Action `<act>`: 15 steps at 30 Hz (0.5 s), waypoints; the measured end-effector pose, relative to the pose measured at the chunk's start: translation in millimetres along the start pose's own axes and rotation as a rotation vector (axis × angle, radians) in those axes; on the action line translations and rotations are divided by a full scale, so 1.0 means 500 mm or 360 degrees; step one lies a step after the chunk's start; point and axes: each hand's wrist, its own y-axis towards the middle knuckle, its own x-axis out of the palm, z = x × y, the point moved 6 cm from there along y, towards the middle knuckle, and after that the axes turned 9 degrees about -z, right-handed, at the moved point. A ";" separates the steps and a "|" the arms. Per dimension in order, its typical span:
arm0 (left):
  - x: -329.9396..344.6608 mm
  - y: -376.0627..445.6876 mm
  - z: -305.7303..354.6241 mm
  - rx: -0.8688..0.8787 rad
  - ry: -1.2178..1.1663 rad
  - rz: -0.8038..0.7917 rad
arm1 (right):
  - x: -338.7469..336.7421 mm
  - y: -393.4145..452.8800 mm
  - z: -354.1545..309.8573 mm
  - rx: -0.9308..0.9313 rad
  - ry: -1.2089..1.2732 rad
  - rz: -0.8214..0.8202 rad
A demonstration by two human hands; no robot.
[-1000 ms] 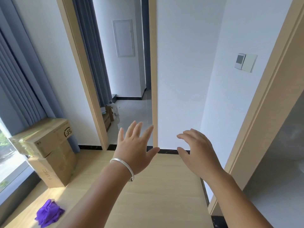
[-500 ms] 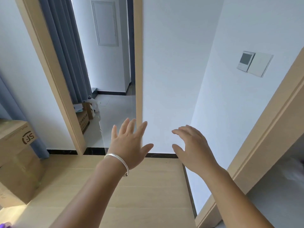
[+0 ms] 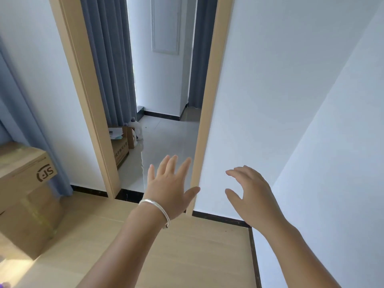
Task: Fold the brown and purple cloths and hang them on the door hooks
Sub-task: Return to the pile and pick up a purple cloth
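both arms stay outstretched; left hand (image 3: 168, 190) splayed, right hand (image 3: 252, 196) loosely curled, both empty.

The view has swung back toward nine o'clock and tipped down, so the doorway (image 3: 164, 125) now sits near frame centre. The wall switch has left the frame at three o'clock. The cardboard boxes (image 3: 27, 196) show more fully at nine o'clock. Only a sliver of the purple cloth (image 3: 2, 285) shows at seven o'clock. The left hand (image 3: 169, 189) has spread its fingers wider.
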 end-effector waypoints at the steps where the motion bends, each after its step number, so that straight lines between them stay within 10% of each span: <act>1: 0.001 0.012 -0.027 -0.0041 -0.0001 0.0004 | 0.014 0.033 -0.007 -0.0025 0.0008 -0.0017; 15: -0.038 0.108 -0.441 -0.0954 0.0030 0.0103 | 0.265 0.528 -0.274 -0.0819 0.0221 -0.0419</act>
